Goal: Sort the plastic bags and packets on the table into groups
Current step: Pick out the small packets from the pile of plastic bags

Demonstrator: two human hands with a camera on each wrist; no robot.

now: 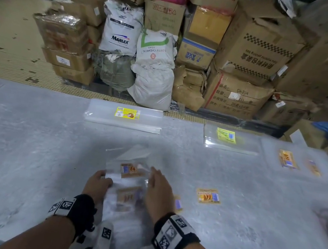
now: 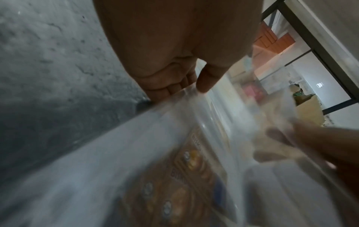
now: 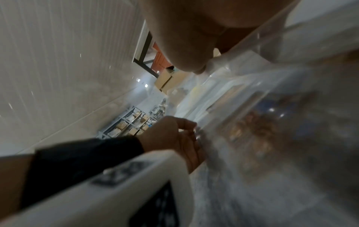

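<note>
Near the table's front, both hands hold up a clear plastic bag with a brown-orange label [image 1: 131, 170]. My left hand [image 1: 101, 178] pinches its left edge, thumb on top and fingers beneath, as the left wrist view shows [image 2: 192, 87]. My right hand [image 1: 155, 177] holds the right edge, its thumb [image 3: 194, 66] over the plastic and its fingers behind it. A second, blurred bag with the same label [image 1: 128, 198] lies under the hands. A stack with a yellow label [image 1: 127, 113] and one with a green label [image 1: 226, 135] lie at the far edge.
More orange-labelled bags lie on the grey table [image 1: 33, 150]: one right of my hands [image 1: 208, 196], one half hidden by my right wrist [image 1: 178, 203], others far right [image 1: 288, 159]. Beyond the table stand white sacks [image 1: 155, 68] and cardboard boxes [image 1: 249, 52].
</note>
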